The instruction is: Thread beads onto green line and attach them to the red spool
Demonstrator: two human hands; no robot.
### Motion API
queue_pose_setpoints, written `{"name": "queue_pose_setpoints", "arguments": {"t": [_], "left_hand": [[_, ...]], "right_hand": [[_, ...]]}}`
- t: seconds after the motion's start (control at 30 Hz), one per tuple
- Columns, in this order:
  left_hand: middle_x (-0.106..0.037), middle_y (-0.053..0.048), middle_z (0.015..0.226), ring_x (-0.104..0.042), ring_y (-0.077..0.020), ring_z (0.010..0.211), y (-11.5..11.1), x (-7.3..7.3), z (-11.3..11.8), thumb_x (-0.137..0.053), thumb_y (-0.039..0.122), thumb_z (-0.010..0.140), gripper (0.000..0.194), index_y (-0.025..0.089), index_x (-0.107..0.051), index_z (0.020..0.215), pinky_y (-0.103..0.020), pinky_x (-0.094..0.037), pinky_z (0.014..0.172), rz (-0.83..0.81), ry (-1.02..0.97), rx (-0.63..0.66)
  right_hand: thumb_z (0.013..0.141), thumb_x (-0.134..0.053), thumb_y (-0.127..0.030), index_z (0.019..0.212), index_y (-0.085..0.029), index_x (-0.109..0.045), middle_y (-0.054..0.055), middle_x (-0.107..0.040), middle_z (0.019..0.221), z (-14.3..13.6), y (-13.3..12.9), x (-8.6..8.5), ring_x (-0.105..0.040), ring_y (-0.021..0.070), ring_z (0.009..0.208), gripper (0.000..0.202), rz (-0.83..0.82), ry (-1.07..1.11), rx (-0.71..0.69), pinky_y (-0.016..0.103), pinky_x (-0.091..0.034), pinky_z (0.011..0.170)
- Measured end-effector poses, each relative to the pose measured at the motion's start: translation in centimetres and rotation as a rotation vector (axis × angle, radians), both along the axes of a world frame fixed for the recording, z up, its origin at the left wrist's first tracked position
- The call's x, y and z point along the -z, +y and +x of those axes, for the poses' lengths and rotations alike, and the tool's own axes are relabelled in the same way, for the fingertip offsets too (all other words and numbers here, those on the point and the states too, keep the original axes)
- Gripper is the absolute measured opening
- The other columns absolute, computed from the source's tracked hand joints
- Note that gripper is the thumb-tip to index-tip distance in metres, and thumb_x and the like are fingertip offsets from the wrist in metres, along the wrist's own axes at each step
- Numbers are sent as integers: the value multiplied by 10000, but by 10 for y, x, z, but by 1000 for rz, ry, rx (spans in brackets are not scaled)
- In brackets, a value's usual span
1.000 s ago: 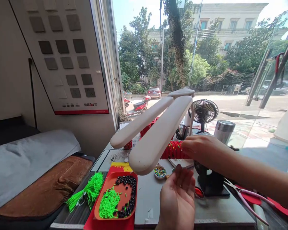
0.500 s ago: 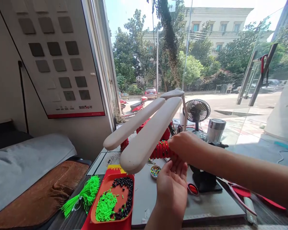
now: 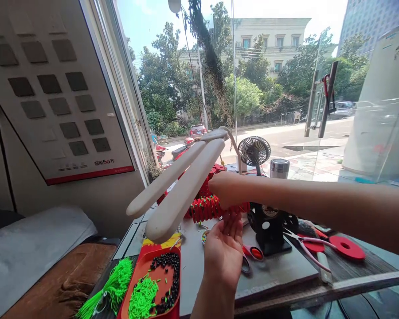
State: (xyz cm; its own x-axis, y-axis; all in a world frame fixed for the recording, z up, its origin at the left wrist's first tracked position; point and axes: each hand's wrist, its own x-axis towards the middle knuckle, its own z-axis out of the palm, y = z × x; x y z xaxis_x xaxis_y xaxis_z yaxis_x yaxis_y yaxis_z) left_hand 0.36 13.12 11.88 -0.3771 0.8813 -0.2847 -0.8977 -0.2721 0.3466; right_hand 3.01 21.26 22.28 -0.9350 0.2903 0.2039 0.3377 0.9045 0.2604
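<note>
A row of red cord rings with small green bits (image 3: 205, 209) lies across the middle of the table, under the white lamp. My right hand (image 3: 224, 188) reaches in from the right over this row. It looks curled, its back towards me, and its fingertips and whatever they hold are hidden. Just below, my left hand (image 3: 223, 252) is palm up with the fingers stretched out, their tips at the underside of the red rings. A small dish of coloured beads (image 3: 205, 237) and a pair of scissors (image 3: 253, 253) lie on either side of my left hand.
An orange tray (image 3: 166, 283) holds black beads and green tubes, with a bright green bundle (image 3: 110, 288) to its left. The two-armed white lamp (image 3: 186, 188) hangs low overhead. Further right are a black device (image 3: 271, 235), pliers (image 3: 307, 248), red discs (image 3: 347, 247) and a fan (image 3: 254, 150).
The camera view has turned a little to the right. My right hand has moved forward and left over the red rings; the left hand remains palm up below them.
</note>
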Motion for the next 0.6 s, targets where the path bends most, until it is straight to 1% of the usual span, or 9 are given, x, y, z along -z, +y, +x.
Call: {"name": "queue_pose_setpoints", "arguments": {"t": [0.1, 0.17, 0.23, 0.3, 0.37, 0.43, 0.47, 0.53, 0.6], "left_hand": [[-692, -148, 709, -673, -197, 773, 0, 0, 0, -416, 29, 767, 230, 40, -637, 702, -268, -548, 718, -8, 4, -1], [-691, -145, 715, -671, -196, 777, 0, 0, 0, -422, 36, 768, 219, 49, -629, 699, -275, -548, 726, -12, -4, -3], [-689, -142, 735, -668, -196, 798, 0, 2, 1, -430, 41, 766, 202, 57, -624, 713, -279, -547, 734, -13, -18, -5], [-687, -131, 757, -665, -185, 791, 0, 3, 3, -432, 46, 767, 192, 65, -620, 732, -279, -545, 737, -9, -38, -10], [-678, -111, 746, -660, -158, 736, 0, 6, 4, -426, 53, 774, 196, 75, -615, 725, -257, -543, 702, 2, -61, -9], [-664, -89, 710, -647, -137, 671, 0, 9, 6, -421, 63, 785, 206, 87, -608, 701, -237, -537, 650, 18, -83, -1], [-659, -86, 701, -645, -137, 661, 0, 10, 7, -421, 66, 787, 209, 87, -608, 696, -236, -534, 640, 24, -93, 4], [-662, -98, 715, -655, -161, 699, 0, 11, 9, -429, 64, 778, 198, 71, -614, 708, -253, -537, 665, 21, -107, 4], [-673, -123, 763, -663, -198, 780, 0, 11, 11, -442, 56, 763, 182, 50, -623, 743, -272, -537, 712, 4, -113, 2]], "right_hand": [[848, -566, -333, 757, -132, -592, -20, -603, 718, 7, -3, -20, -584, 109, 637, 222, -10, -197, 56, 277, -496, 604], [847, -564, -344, 734, -130, -585, -27, -593, 694, 14, -4, -31, -575, 104, 616, 243, -29, -241, 67, 270, -487, 590], [837, -573, -345, 708, -132, -579, -37, -576, 652, 22, -6, -33, -555, 97, 582, 250, -55, -232, 58, 256, -467, 560], [799, -606, -296, 678, -140, -594, -40, -571, 609, 30, -11, -22, -539, 98, 565, 197, -82, -190, 33, 240, -431, 534], [711, -628, -181, 647, -156, -639, -22, -601, 583, 39, -17, 0, -542, 114, 566, 70, -108, -137, 8, 229, -371, 506], [694, -590, -125, 645, -164, -667, 10, -647, 628, 48, -20, 20, -559, 124, 581, 100, -131, -110, 7, 232, -344, 501], [696, -583, -113, 668, -184, -679, 4, -657, 640, 52, -18, 27, -565, 118, 592, 123, -141, -101, 2, 223, -344, 509], [745, -552, -120, 725, -199, -682, -1, -660, 667, 57, -10, 29, -565, 111, 611, 154, -129, -50, 11, 218, -353, 537], [788, -505, -113, 726, -171, -663, 12, -644, 659, 57, 3, 21, -556, 120, 610, 179, -80, 11, 44, 236, -366, 561]]}}
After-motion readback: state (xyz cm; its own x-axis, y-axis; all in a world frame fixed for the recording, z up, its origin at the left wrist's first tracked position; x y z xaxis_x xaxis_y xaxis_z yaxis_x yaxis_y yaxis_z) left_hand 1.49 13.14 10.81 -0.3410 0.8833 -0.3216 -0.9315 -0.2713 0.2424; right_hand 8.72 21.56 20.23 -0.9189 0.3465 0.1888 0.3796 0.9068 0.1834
